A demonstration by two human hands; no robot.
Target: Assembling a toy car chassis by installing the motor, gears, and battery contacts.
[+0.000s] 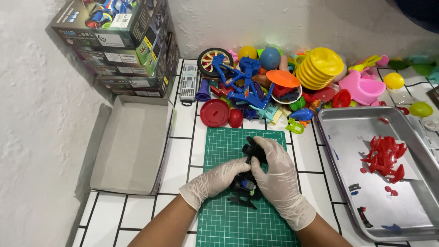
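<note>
Both of my hands wear pale latex gloves and hold one small black toy (250, 183) over a green cutting mat (228, 224). My left hand (215, 180) grips the toy's lower left side. My right hand (276, 176) wraps over its top and right side, hiding much of it. A small blue part shows on the toy's underside, and black legs stick out below it toward the mat.
An open grey cardboard box lid (130, 146) lies left of the mat, with stacked toy boxes (123, 45) behind it. A heap of colourful plastic toys, including a blue toy bicycle (242, 82), fills the back. A metal tray (356, 137) with red plastic pieces (386, 155) sits on the right.
</note>
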